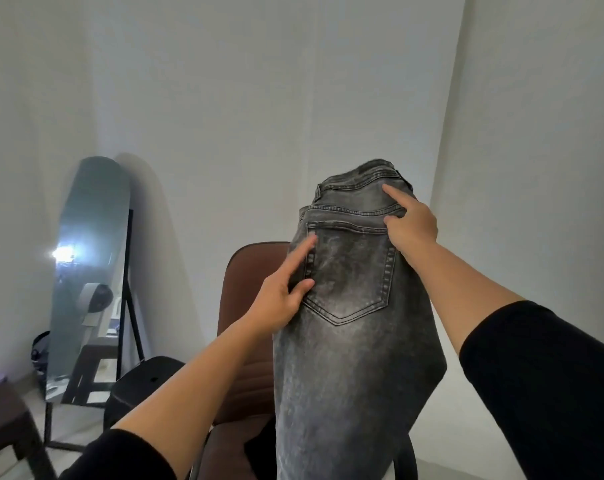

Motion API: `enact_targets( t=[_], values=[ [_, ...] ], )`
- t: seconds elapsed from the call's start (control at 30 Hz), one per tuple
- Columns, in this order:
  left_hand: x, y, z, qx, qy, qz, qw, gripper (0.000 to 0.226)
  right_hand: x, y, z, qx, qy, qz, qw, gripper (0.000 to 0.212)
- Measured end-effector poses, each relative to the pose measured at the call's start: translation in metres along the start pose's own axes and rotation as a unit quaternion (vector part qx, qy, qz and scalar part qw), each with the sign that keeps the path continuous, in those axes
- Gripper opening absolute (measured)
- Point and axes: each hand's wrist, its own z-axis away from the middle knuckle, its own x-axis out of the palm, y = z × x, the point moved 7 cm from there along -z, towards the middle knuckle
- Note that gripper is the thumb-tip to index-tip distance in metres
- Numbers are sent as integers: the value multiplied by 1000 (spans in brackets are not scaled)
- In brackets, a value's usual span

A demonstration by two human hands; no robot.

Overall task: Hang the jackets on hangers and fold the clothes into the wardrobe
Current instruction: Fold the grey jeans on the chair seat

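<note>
A pair of washed grey jeans (356,341) is held up in front of me, back pocket facing the camera, waistband at the top, legs hanging down out of the frame. My right hand (413,226) grips the right edge near the waistband, index finger stretched along the band and thumb on the front. My left hand (283,299) holds the left side seam beside the pocket, with the index finger and thumb lying on the front of the fabric and the other fingers hidden behind it.
A brown padded chair (255,271) stands directly behind the jeans. A tall leaning mirror (89,271) on a black stand is at the left by the white wall. A black round stool (144,386) and a dark brown table corner (2,420) sit lower left.
</note>
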Motion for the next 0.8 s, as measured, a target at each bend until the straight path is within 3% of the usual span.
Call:
enact_targets(
  t=[0.1, 0.23, 0.37, 0.5, 0.63, 0.8],
  values=[
    [6, 2, -8, -21, -37, -15, 999, 38, 0, 2, -3, -10, -14, 5, 1000, 58],
    [-10, 9, -22, -62, 58, 59, 995, 35, 3, 0, 0, 1, -116, -181, 976, 54],
    [-33, 36, -52, -50, 139, 123, 981, 35, 15, 22, 26, 39, -206, -242, 947, 73],
    [-55, 49, -85, -42, 174, 149, 973, 34, 39, 52, 65, 134, -344, -279, 886, 108],
    [-74, 39, -101, -59, 212, 169, 961, 34, 59, 73, 100, 166, -402, -316, 843, 111],
    [-89, 19, -100, -71, 233, 80, 966, 34, 78, 77, 126, 211, -411, -431, 775, 115]
  ],
)
